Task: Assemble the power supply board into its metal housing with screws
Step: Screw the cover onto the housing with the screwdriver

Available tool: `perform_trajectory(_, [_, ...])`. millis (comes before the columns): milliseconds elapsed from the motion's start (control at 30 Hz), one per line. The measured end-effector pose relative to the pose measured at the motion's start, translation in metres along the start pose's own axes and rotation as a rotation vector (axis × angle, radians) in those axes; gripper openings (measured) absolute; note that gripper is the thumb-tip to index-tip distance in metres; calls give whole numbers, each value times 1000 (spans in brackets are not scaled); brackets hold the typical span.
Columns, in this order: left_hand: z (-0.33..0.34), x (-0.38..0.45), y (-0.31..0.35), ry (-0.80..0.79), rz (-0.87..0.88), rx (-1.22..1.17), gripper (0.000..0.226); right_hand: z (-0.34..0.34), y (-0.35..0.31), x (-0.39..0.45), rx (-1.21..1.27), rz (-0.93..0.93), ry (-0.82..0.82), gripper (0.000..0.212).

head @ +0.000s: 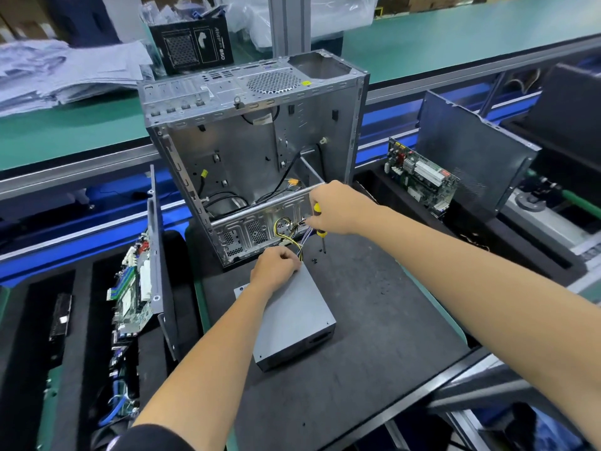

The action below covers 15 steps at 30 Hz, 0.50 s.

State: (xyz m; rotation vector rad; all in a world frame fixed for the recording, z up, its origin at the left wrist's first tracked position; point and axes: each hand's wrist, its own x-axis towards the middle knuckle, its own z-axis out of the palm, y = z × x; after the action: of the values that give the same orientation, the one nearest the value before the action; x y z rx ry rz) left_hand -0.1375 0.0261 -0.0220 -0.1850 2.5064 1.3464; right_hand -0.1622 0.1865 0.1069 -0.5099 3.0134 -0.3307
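Left hand (274,266) curls onto the grey metal power supply box (292,317) lying mid-tabletop (374,320), pinching its yellow-black cables (289,237); right hand (335,206) grips a yellow-handled screwdriver (320,231) beside the open silver computer case (253,151).

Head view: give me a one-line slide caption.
Left hand on the grey power supply box, right hand holding a yellow-handled screwdriver and its cables beside the open metal case.

The left hand (276,268) is gripping the cable bundle (294,237) at the grey power supply unit (292,317); the right hand (335,208) is holding a yellow-handled screwdriver (320,229) beside the open metal housing (253,151).
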Motion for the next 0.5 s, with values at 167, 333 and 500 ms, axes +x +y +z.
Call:
perform_trajectory(167, [19, 1, 25, 113, 361, 174, 18, 12, 16, 6, 69, 37, -61, 33])
perform_trajectory(333, [34, 24, 52, -38, 383, 634, 13, 38, 39, 15, 159, 144, -106, 37])
perform_trajectory(500, [49, 46, 62, -73, 439, 1063, 17, 59, 66, 20, 219, 246, -156, 38])
